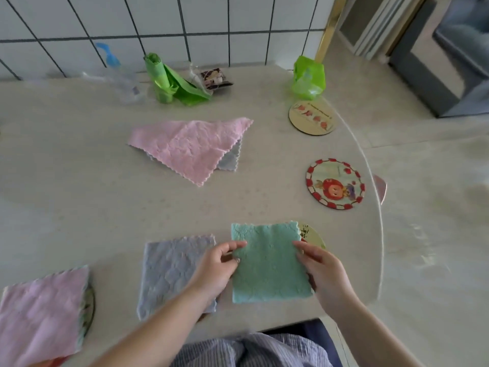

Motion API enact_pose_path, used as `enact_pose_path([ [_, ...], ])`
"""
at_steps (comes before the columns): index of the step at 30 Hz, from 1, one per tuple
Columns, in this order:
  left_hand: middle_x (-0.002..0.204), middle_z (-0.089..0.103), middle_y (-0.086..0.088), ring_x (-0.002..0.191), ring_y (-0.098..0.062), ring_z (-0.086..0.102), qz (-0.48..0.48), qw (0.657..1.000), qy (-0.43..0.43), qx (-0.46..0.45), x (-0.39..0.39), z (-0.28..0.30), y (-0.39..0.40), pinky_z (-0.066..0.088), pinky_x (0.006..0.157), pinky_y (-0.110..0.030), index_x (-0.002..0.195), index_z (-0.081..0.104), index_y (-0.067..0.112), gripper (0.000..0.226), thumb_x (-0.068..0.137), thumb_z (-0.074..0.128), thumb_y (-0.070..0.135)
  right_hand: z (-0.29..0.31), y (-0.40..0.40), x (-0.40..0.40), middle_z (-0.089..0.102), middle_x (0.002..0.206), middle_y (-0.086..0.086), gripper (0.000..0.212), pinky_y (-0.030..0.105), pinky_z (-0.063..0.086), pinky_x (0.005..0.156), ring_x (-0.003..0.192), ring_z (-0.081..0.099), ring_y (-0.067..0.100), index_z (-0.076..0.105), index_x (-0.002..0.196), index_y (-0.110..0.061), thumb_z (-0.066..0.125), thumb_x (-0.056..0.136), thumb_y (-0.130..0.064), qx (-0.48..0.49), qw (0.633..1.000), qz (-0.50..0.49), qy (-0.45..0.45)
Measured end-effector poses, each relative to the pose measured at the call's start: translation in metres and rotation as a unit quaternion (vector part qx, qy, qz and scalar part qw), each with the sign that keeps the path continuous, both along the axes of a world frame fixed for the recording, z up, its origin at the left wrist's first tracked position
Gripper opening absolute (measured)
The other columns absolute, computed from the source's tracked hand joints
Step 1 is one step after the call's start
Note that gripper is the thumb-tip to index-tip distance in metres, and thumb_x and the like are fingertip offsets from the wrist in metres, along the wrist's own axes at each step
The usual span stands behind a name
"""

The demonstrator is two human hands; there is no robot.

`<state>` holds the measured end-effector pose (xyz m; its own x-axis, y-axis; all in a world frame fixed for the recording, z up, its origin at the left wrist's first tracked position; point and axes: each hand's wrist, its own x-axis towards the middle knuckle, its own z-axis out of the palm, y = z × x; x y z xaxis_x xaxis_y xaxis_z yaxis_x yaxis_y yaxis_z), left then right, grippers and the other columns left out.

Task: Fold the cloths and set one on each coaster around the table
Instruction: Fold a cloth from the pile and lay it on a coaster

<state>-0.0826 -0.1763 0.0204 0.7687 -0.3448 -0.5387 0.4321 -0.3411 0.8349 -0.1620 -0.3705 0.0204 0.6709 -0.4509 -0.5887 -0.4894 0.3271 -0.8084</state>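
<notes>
Left hand [221, 266]: we see its fingers curled over the left edge of the folded green cloth [270, 263], thumb on top, pinching it.
Right hand [321, 271]: we note the same grip on the cloth's right edge, fingers bent round it.
Green cloth: folded to a rough square, held between both hands at the near right of the table [79, 181]; its far right corner lies over a coaster [313, 235], most of which it hides. We cannot tell whether the cloth rests on it or is lifted clear.
Folded blue-grey cloth [172, 271]: just left of the green one, flat on the table; our left wrist crosses its near right corner.
Folded pink cloth [42, 313]: near left, lying on a dark-rimmed coaster [90, 305] of which only the right edge shows.
Unfolded pink cloth [190, 144]: in the middle of the table, spread over another blue-grey cloth [230, 161] that peeps out at its right.
Strawberry coaster [334, 184]: at the right edge, bare, red-bordered.
Pale coaster [312, 116]: farther along the right edge, bare, with small fruit prints.
Green bag [308, 78]: just beyond the pale coaster.
Green roll [169, 80]: far centre, by the tiled wall [185, 22].
Dark packet [215, 78]: right of the roll.
Clear plastic bottle [119, 75]: lying at the far left, blue cap.
</notes>
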Motion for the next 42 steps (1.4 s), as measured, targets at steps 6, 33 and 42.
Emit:
enact_pose_path([
  [6,0.12,0.06,0.011,0.113,-0.008,0.056,-0.033,0.999,-0.013,0.033,-0.015,-0.015,-0.05,0.046,0.101,-0.035,0.101,0.059,0.047,0.049,0.09,0.051,0.0,-0.015,-0.063,-0.013,0.061,0.122,-0.003,0.043,0.035,0.053,0.089,0.105,0.061,0.016,0.061,0.105,-0.037,0.055,0.088,0.002,-0.164,0.971,0.172,0.012],
  [33,0.156,0.015,0.0,0.142,-0.017,0.007,-0.401,0.768,-0.358,0.349,-0.015,-0.047,-0.059,0.02,0.111,-0.052,0.144,0.029,0.021,0.075,0.084,0.029,0.066,-0.054,-0.095,-0.008,0.026,0.152,-0.014,0.049,0.051,0.002,0.111,0.141,0.007,0.006,0.044,0.133,-0.041,0.044,0.085,-0.05,-0.522,0.664,0.532,-0.063],
  [42,0.147,0.037,0.004,0.138,-0.014,0.029,-0.253,0.859,-0.361,0.261,0.044,-0.025,-0.02,0.014,0.115,-0.031,0.142,0.035,0.02,0.058,0.089,0.05,0.037,-0.033,-0.057,0.046,0.058,0.124,-0.014,0.033,0.051,0.028,0.107,0.123,0.042,0.008,0.064,0.105,-0.035,0.041,0.083,-0.044,-0.547,0.701,0.447,-0.099],
])
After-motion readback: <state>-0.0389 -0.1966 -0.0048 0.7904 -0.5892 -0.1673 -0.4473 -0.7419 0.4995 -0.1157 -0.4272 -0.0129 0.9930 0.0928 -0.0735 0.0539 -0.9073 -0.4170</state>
